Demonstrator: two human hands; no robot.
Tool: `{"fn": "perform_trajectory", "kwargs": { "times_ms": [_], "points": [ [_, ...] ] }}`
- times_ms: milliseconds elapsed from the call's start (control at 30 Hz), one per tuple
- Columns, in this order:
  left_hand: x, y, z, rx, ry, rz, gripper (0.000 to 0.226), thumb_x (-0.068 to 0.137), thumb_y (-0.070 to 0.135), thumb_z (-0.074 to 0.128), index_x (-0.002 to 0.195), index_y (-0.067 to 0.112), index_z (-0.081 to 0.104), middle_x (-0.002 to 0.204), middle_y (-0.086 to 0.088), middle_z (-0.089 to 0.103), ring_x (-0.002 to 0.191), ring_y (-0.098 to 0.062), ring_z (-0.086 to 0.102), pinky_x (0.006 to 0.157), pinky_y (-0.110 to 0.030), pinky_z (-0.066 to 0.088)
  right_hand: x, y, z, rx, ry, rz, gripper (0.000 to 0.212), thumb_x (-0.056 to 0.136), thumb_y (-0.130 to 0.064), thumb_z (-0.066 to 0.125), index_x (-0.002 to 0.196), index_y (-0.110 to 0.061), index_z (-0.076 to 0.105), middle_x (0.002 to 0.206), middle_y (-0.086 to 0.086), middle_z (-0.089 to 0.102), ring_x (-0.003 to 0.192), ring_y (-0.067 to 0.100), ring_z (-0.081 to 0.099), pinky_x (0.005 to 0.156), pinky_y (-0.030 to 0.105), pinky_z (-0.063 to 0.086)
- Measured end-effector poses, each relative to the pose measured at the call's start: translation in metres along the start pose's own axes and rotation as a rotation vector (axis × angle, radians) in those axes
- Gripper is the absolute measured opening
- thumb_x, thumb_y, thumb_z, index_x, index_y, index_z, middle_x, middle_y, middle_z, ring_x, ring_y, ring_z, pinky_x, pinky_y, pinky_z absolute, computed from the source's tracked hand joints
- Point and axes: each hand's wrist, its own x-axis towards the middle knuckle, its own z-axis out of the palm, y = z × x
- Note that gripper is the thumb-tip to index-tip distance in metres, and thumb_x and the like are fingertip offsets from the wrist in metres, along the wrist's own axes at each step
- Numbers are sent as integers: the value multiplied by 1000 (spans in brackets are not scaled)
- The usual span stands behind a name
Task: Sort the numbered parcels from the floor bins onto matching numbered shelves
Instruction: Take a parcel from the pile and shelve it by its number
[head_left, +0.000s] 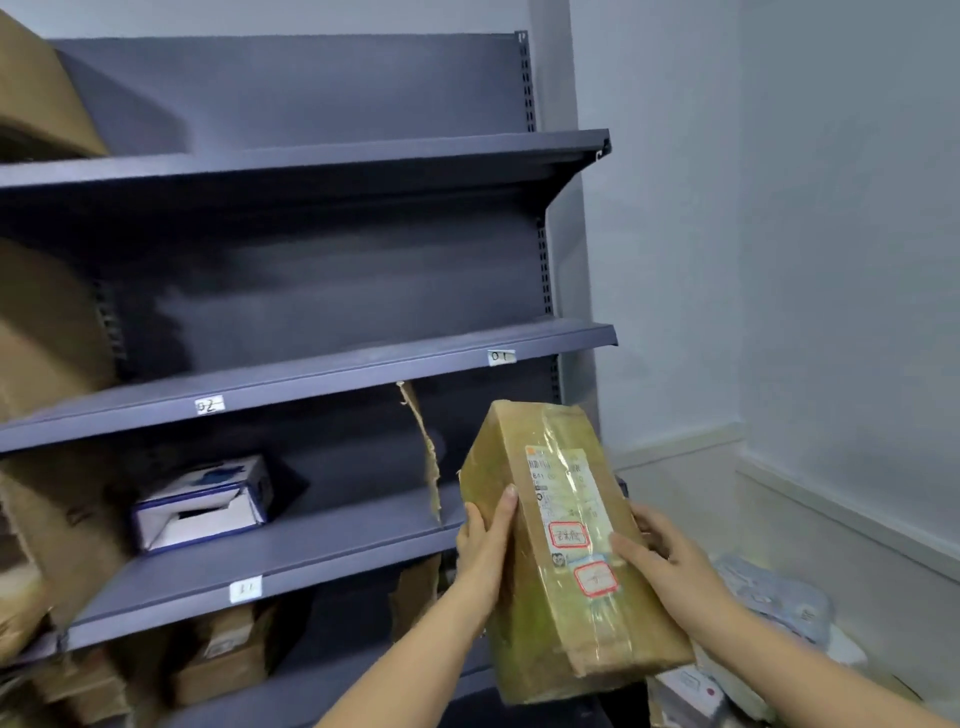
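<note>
A brown cardboard parcel (566, 551), wrapped in clear tape, with a white shipping label and two red-framed stickers, is held tilted in front of the right end of the grey shelf unit (322, 364). My left hand (485, 551) grips its left side, thumb on the front face. My right hand (670, 561) holds its right edge, fingers curled round it. Shelf edges carry white tags: "01" (501, 357), "02" (209, 405) and a lower blurred tag (245, 590).
A white-and-blue open box (202, 504) lies on the third shelf, beside a torn cardboard divider (423, 447). Brown cartons crowd the left edge (47, 332) and the bottom shelf (223, 654). Grey mail bags (774, 608) lie on the floor at the right, near the white wall.
</note>
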Motion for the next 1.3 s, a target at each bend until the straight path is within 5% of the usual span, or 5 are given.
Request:
{"fn": "perform_trajectory", "kwargs": {
  "times_ms": [300, 467, 600, 1033, 1300],
  "points": [
    [77, -135, -132, -295, 159, -59, 89, 52, 99, 47, 133, 62, 39, 155, 12, 33, 144, -23, 28, 110, -61, 24, 8, 14, 92, 202, -427, 152, 35, 100, -34, 48, 133, -44, 39, 120, -9, 66, 97, 12, 71, 78, 31, 56],
    [-48, -39, -119, -346, 279, -40, 86, 63, 64, 73, 135, 24, 51, 133, -13, 59, 118, -35, 58, 100, -53, 45, 5, 13, 130, 151, -564, 208, 25, 102, -40, 42, 122, -28, 52, 108, -4, 72, 93, 14, 72, 78, 31, 56],
    [-110, -20, -125, -411, 326, -42, 46, 90, 31, 57, 128, 7, 55, 109, -20, 70, 92, -36, 67, 78, -43, 54, 4, 17, 158, 123, -667, 195, 25, 101, -43, 44, 120, -30, 54, 110, -4, 71, 99, 16, 69, 94, 40, 53],
    [-199, -50, -159, -500, 533, 19, 30, 98, 24, 41, 110, 5, 61, 82, -14, 73, 65, -26, 69, 56, -32, 56, -45, 40, 226, 83, -951, 149, 26, 100, -44, 44, 120, -31, 53, 115, -7, 68, 104, 11, 66, 97, 41, 51],
    [-227, -58, -181, -481, 670, 46, 31, 99, 27, 41, 114, 7, 59, 85, -11, 73, 71, -27, 68, 65, -36, 52, -66, 28, 251, 67, -1041, 136, 32, 101, -43, 43, 129, -29, 50, 119, -6, 65, 105, 11, 64, 91, 32, 52]
  ]
}}
